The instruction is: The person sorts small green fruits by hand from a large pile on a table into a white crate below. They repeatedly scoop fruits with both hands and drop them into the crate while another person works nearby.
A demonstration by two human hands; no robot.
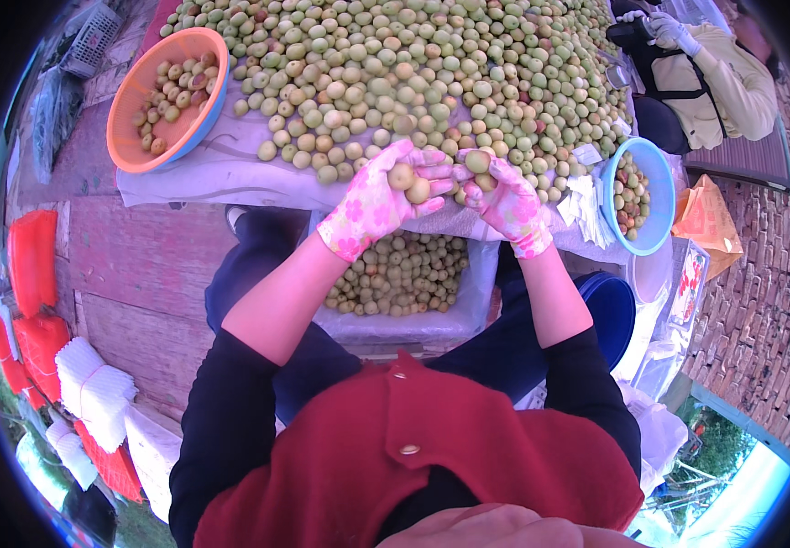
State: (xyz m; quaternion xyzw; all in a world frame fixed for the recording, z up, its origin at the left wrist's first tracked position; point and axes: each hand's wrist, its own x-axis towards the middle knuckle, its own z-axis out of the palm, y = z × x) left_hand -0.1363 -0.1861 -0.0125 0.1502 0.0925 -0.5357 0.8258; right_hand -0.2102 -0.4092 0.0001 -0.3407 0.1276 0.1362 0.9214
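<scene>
Both my hands wear white gloves with a pink flower print and meet over the near edge of a big heap of small round green-yellow fruits [358,91]. Palm up, my left hand [378,196] cradles a pale fruit [401,176] and another fruit [418,190] in its curled fingers. My right hand [509,203] grips a greener fruit [477,162] at its fingertips, with a second, partly hidden fruit against the fingers. Below my hands, between my knees, a plastic-lined box [474,306] holds many of the same fruits.
An orange basket [124,119] of browner fruits stands left of the heap. A light-blue basin [659,173] with reddish fruits is at the right, near white paper slips [581,208]. A dark-blue bucket [616,315] stands beside my right knee. Another gloved person [719,87] sits at far right.
</scene>
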